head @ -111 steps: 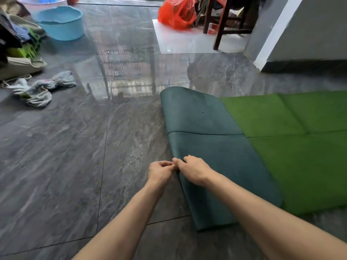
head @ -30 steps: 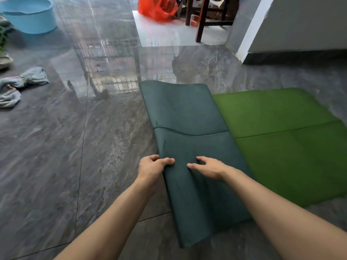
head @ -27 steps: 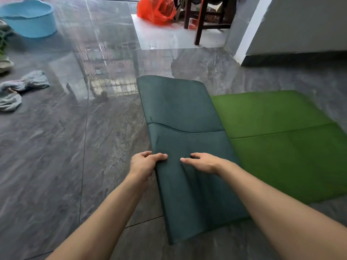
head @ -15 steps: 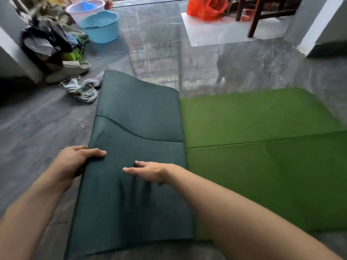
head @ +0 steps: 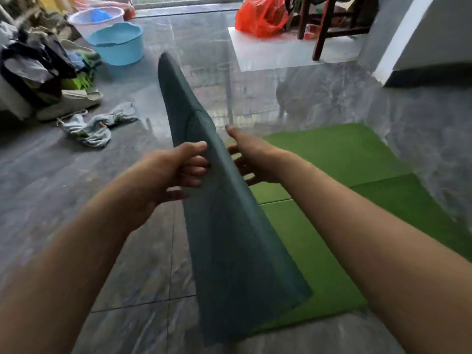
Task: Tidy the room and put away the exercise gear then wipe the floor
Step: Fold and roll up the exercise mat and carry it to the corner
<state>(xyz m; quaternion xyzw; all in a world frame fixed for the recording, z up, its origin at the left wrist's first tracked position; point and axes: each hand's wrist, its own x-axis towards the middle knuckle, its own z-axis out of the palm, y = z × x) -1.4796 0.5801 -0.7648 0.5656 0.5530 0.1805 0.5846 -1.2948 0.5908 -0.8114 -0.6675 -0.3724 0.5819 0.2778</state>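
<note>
A folding exercise mat lies on the grey tiled floor. Its dark teal section (head: 229,226) stands raised on edge, tilted over the bright green section (head: 339,159) that lies flat to the right. My left hand (head: 168,172) grips the teal section's upper edge, thumb on top and fingers on its left face. My right hand (head: 251,159) is behind the teal panel on its right side, fingers spread against it. A crumpled grey-blue rag (head: 94,125) lies on the floor to the left.
A blue basin (head: 117,44) and a pale basin (head: 95,17) stand at the back left beside a heap of clothes and shoes (head: 43,72). An orange plastic bag (head: 260,17) and wooden chair legs (head: 324,29) are at the back. A wall corner (head: 398,47) juts in at right.
The teal section was flat on the green one with both hands pressing on it. Now it is lifted on edge, my left hand gripping it and my right hand behind it.
</note>
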